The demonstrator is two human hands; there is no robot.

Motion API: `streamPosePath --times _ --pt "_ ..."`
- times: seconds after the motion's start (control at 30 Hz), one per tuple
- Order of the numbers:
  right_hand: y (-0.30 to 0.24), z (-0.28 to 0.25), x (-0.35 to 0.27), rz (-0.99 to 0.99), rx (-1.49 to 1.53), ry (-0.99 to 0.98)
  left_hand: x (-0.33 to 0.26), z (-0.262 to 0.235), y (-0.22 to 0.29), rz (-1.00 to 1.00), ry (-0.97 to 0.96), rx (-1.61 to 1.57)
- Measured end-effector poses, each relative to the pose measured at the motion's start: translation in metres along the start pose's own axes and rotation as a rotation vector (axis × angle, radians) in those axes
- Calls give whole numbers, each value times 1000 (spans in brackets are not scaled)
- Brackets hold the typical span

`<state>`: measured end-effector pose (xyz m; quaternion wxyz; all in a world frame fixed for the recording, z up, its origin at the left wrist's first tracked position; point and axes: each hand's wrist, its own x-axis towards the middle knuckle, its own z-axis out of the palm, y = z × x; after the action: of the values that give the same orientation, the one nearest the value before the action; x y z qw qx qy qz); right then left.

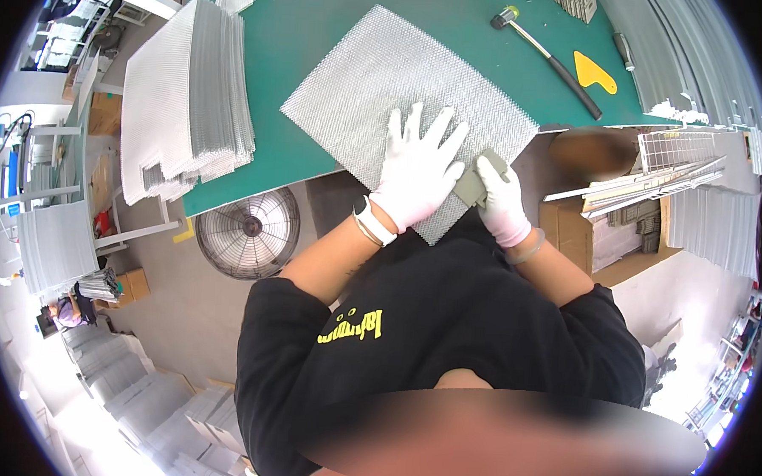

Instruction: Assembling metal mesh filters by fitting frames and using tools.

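Note:
A silver metal mesh sheet lies turned at an angle on the green tabletop, its near corner jutting past the table's edge toward my body. My left hand, in a white glove, rests flat on the mesh with its fingers spread. Near the sheet's right edge, my right hand, also gloved, grips a grey-green block that looks like a sanding pad. The block touches the mesh's edge. Part of it is hidden under the fingers.
A tall stack of mesh sheets stands at the table's left. Farther right lie a mallet, a yellow scraper and a dark-handled tool. Below the table are a round floor fan and a cardboard box.

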<state>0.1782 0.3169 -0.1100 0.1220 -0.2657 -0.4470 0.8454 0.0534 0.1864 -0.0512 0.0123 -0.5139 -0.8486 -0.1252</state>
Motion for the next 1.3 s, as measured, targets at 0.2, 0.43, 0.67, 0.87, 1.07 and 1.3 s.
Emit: streamPosePath --times 0.2,0.43,0.67,0.87,1.07,1.3 --pt "24 -15 13 -25 20 41 0 -2 4 6 0 -9" --pt "20 -13 11 -52 -56 30 3 -7 -2 -1 35 -85" --pt "37 -30 16 -54 -78 9 4 -9 -1 -12 42 -134" --pt "21 22 13 40 -4 207 10 -2 -18 58 -8 -3" --pt "-18 3 10 96 -894 -605 35 -23 -77 244 -31 98" --pt "-36 -203 2 214 -2165 -109 -13 -48 -22 192 347 -241"
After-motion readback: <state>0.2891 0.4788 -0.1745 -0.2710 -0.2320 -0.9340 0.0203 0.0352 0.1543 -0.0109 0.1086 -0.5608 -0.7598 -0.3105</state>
